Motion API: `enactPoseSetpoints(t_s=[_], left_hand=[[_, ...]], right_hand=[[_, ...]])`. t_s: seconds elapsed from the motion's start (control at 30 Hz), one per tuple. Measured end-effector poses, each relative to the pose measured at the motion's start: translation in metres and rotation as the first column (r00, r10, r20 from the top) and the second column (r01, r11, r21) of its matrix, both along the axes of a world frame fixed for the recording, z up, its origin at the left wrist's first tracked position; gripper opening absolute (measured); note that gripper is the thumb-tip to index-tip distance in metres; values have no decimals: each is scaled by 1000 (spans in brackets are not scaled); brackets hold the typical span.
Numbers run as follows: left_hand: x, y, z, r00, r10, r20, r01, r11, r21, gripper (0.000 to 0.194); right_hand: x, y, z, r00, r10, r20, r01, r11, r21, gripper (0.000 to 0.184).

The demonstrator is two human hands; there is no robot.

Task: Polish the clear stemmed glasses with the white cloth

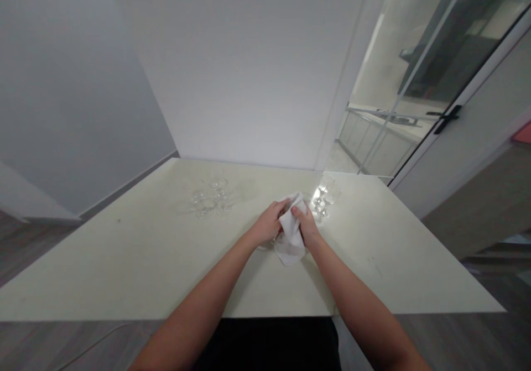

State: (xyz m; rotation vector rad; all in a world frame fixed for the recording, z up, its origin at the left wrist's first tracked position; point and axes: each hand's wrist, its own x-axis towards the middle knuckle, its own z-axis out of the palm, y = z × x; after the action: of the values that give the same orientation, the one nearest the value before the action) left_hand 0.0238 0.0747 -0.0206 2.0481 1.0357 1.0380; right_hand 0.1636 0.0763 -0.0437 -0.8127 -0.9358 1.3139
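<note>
Over the middle of the table, my left hand (269,221) is closed around a stemmed glass (266,245), whose foot shows faintly below the fingers. Most of that glass is hidden by the hand and by a white cloth (291,238). My right hand (307,223) grips the cloth, its thumb pressing the fabric at the top near the glass's bowl. The cloth's lower corner hangs down between my two wrists. Both hands are close together, nearly touching through the cloth.
Several clear stemmed glasses (218,194) stand on the pale table (124,260) to the left. More stemmed glasses (324,195) are just beyond my right hand, near the back edge. A white wall (249,72) rises behind, and a glazed door (415,83) is at the right.
</note>
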Motion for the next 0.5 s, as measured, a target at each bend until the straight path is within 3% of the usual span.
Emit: enactPoseSetpoints(t_s=[0.17, 0.23, 0.33, 0.37, 0.43, 0.5], left_hand=[[-4, -5, -3, 1000, -24, 10, 25, 995, -93, 56], [-4, -8, -2, 991, 64, -119, -73, 994, -76, 52], [-1, -8, -2, 943, 215, -254, -222, 975, 0, 30], [1, -8, -3, 952, 199, -234, -207, 978, -9, 25], [5, -7, -7, 994, 57, -88, -70, 986, -149, 18], [11, -8, -12, 982, -107, 155, 158, 913, -375, 15]], right_hand=[[3, 3, 3, 992, -104, 75, 107, 993, -42, 39], [2, 5, 2, 988, -148, 37, 150, 988, -44, 38], [2, 7, -1, 973, -225, -42, 222, 973, -66, 40], [3, 7, -1, 971, -231, -61, 227, 972, -65, 41], [7, 5, -2, 980, -179, -83, 174, 983, -57, 41], [11, 2, -3, 994, -79, -71, 76, 996, -45, 37]])
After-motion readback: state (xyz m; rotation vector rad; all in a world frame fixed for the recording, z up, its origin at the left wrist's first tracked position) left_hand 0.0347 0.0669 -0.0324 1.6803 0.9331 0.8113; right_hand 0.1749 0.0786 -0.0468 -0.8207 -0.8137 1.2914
